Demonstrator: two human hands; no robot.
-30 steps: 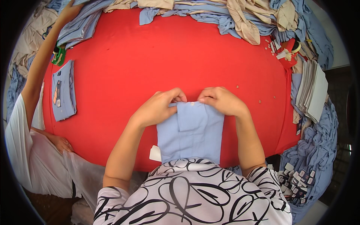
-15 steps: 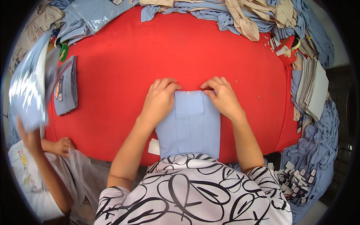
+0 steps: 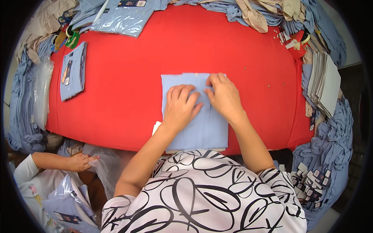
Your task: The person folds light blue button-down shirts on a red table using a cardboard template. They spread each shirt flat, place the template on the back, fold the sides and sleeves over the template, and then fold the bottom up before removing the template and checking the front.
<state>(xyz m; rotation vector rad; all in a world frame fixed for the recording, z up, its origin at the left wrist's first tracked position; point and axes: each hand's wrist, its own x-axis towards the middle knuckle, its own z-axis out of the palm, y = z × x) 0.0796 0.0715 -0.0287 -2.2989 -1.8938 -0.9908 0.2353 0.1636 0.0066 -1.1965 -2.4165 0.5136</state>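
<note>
A folded light blue shirt (image 3: pixel 215 130) lies flat on the red-covered table in front of me, a small button at its far edge. My left hand (image 3: pixel 180 105) rests over its middle, slightly blurred, with fingers apart and bent. Near the far right part of the shirt is my right hand (image 3: pixel 225 95), its thumb and fingertips touching the front strip with a gap between them. Neither hand grips anything that I can see. A white card (image 3: pixel 156 127) sticks out from under the shirt's left side, partly behind my left forearm.
Another folded blue shirt with tags (image 3: pixel 74 72) lies at the left. Bagged shirts (image 3: pixel 124 17) sit at the far left. White sheets (image 3: pixel 324 83) and blue garments (image 3: pixel 330 136) line the right side. At lower left, a co-worker's hand (image 3: pixel 81 162) holds clear plastic; a bagged shirt (image 3: pixel 72 204) is beside them.
The folded shirt now reaches farther up the table. My left hand has moved from its far left corner onto its middle. The co-worker's bagged shirt has come down off the table's left side.
</note>
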